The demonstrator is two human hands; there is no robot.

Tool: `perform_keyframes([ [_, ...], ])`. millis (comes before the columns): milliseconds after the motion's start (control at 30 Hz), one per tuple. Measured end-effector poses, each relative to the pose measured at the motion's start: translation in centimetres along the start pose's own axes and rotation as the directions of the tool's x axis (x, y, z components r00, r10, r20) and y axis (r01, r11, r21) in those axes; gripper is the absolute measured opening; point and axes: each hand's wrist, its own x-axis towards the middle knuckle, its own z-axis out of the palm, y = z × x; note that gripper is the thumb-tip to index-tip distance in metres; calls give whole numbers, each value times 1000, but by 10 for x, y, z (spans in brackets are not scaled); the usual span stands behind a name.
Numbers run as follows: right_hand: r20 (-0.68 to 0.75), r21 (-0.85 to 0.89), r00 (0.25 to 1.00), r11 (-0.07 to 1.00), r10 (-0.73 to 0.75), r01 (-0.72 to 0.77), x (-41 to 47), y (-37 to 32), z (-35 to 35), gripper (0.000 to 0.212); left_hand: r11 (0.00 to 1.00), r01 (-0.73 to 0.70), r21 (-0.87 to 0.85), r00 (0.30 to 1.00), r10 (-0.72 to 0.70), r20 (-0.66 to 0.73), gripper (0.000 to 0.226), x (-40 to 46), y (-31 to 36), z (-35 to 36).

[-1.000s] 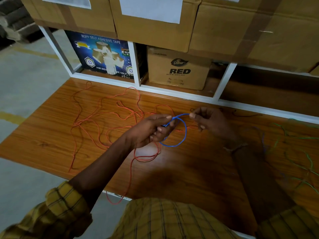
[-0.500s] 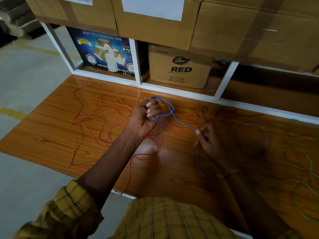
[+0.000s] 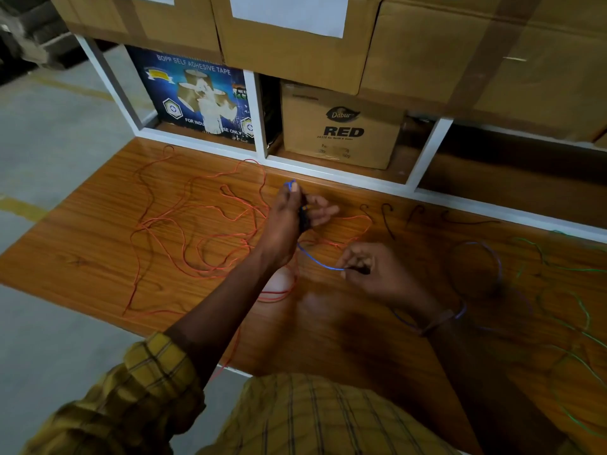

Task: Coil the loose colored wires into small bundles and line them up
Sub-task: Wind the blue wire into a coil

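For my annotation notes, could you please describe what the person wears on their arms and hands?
Both hands are bare, with no gloves. The left arm has a yellow plaid sleeve with dark check lines, pushed back so the forearm is uncovered. The right hand has a thin band around the wrist; its colour is hard to tell in the dim light. The right sleeve is mostly out of view.

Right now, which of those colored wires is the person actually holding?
The blue wire: it runs between the left hand and right hand. The red wire and green wire lie loose on the table.
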Motion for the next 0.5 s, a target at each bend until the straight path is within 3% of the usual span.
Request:
perform_keyframes([
  [100, -23, 70, 999, 997, -33, 34, 4, -20, -7, 17, 939, -82, 335, 992, 45, 116, 20, -4, -9, -7],
  [233, -56, 135, 994, 986, -93, 99, 9, -42, -20, 16, 730, -188, 657, 941, -57, 333, 17, -14, -6, -11],
  [333, -91, 261, 996, 965, -2, 25, 17, -47, -35, 20, 693, -186, 696, 910, -146, 388, 23, -20, -4, -12],
  [500, -54, 458, 997, 889, 46, -17, 21, -49, -69, 29, 790, -114, 603, 878, -204, 433, 34, -28, 15, -17],
])
